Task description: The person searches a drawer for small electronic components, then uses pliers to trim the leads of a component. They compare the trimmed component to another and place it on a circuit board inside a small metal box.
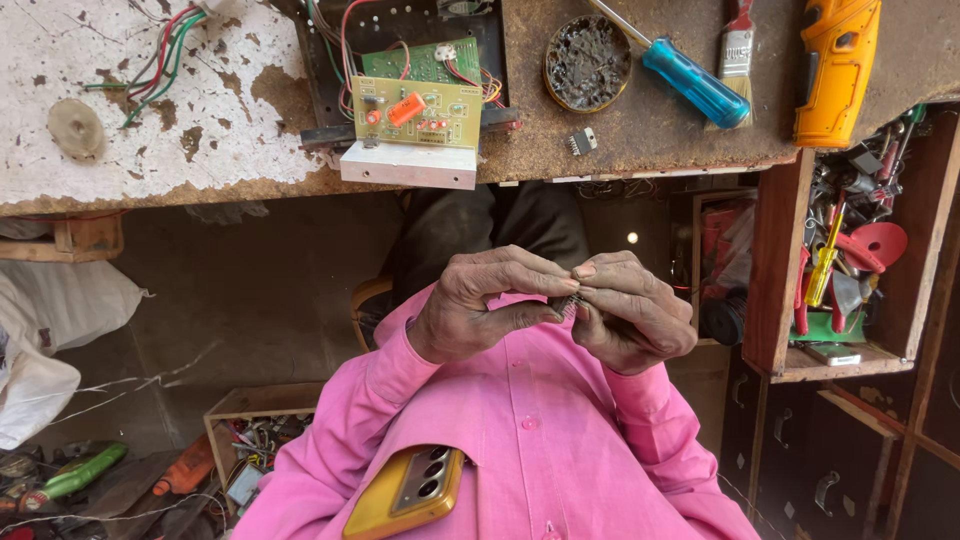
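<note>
Both my hands meet in front of my chest, over my pink shirt. My left hand and my right hand pinch a small dark electronic part with metal pins between thumbs and fingertips. Most of the part is hidden by my fingers. On the worn workbench above lies a green circuit board with an orange component and coloured wires, resting on a white block. A similar small black part lies on the bench to its right.
A round tin of dark bits, a blue-handled screwdriver, a small brush and an orange tool lie on the bench. An open drawer of tools is at right. A yellow phone sits in my shirt pocket.
</note>
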